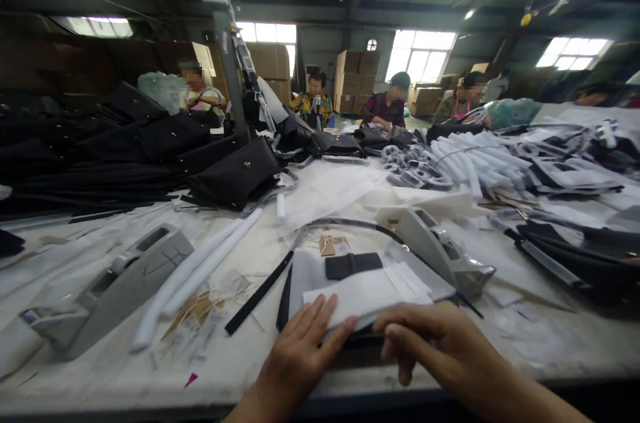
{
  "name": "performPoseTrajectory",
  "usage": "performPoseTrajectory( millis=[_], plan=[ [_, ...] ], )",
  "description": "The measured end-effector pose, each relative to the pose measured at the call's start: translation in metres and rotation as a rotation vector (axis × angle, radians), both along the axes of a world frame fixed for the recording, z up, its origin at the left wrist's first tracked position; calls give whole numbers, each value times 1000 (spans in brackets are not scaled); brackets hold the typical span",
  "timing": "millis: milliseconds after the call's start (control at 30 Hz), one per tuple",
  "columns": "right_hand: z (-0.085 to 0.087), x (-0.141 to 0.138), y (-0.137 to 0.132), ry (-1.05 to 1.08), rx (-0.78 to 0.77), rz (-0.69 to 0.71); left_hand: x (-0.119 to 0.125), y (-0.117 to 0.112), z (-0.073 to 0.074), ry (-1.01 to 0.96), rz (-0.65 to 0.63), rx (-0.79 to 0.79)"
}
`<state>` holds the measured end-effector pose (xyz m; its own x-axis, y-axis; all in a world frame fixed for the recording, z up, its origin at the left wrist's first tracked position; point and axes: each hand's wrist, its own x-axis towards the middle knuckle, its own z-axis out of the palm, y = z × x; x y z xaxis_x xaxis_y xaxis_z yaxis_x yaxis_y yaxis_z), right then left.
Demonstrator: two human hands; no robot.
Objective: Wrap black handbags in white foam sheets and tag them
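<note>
A black handbag (285, 299) lies in front of me on the worktable, its long strap (260, 293) looped around it. Pale wrapping sheets cover most of the bag, with a folded white sheet (367, 293) on top and a small black wallet-like piece (353, 265) behind that sheet. My left hand (303, 349) rests flat on the sheet's near left part, fingers stretched. At the bag's near right edge is my right hand (440, 343), its fingers loosely bent and apart, with nothing visible in them. Whether its fingertips touch the sheet is hard to tell.
Grey tape dispensers (125, 289) flank the bag, the other (440, 249) at right. White foam tubes (195, 276) and paper tags (197, 313) lie left. Black bags (235, 173) pile up behind; wrapped straps (415, 166) lie back right. Several people (387, 109) work across the table.
</note>
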<state>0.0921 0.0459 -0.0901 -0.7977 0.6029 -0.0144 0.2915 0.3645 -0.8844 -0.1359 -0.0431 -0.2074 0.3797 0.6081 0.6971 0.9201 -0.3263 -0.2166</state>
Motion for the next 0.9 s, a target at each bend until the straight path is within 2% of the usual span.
performPoseTrajectory(
  millis=[100,167,233,300,400,467,567,633,700,800,900],
  plan=[
    [19,-39,46,22,441,21,11,0,0,36,-37,18],
    [16,-80,90,-72,704,68,14,2,-1,32,-27,48],
    [4,-120,136,-363,895,73,14,4,-1,40,-11,71],
    [-10,-151,180,-475,928,32,13,5,-2,71,-1,91],
    [-27,-172,229,-582,952,24,11,6,-3,127,15,107],
    [-34,-175,247,-622,959,44,10,6,-4,142,24,116],
    [-36,-172,260,-625,949,81,9,7,-5,122,25,129],
    [-30,-167,263,-582,931,95,7,7,-5,101,19,129],
    [-16,-158,265,-516,901,78,2,5,-4,61,20,125],
    [14,-136,264,-401,822,3,-6,1,-5,-32,9,123],
    [45,-109,259,-273,710,-120,-16,-2,-14,-186,-6,114]
  ],
)
